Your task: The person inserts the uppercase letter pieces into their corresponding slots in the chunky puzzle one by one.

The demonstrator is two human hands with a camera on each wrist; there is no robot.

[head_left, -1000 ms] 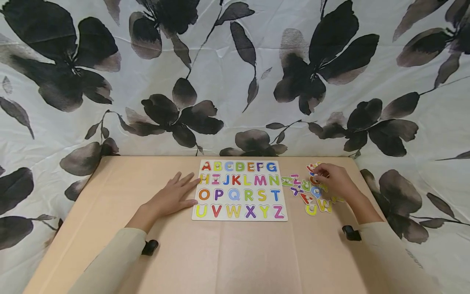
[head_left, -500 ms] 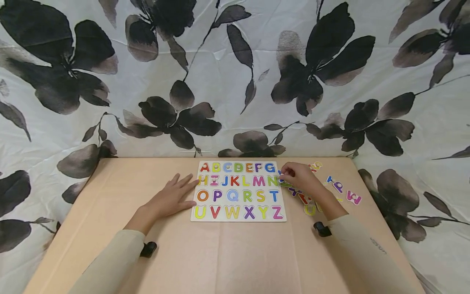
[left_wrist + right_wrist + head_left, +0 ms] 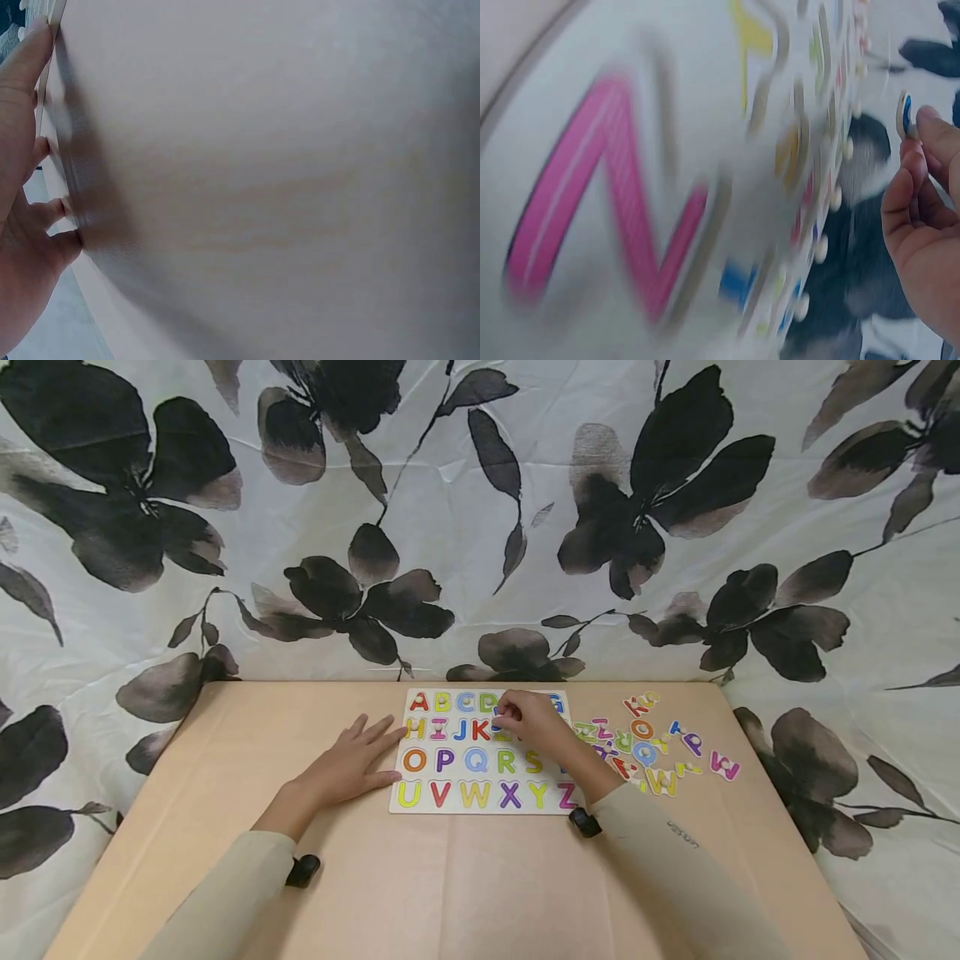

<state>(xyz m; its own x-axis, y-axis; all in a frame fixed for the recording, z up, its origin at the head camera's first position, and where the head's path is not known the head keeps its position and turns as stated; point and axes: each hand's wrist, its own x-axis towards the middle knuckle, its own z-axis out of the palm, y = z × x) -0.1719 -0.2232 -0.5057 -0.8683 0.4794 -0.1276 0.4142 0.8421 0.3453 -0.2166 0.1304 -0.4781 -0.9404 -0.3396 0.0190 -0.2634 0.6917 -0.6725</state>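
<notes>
In the head view, the left hand (image 3: 348, 762) lies flat with fingers spread at the alphabet board's (image 3: 491, 777) edge; the right hand (image 3: 536, 724) is over the board, loose letters (image 3: 662, 782) to its right on the tabletop (image 3: 517, 893).

In the left wrist view, that thumb touches the board's edge.

In the right wrist view, thumb and finger pinch a blue piece (image 3: 907, 112), raised off the board.

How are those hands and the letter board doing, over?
Left hand at left edge of letter board. Right hand pinching small blue piece over board. Loose letters right of board. Right hand blocks head view of part of board.
</notes>
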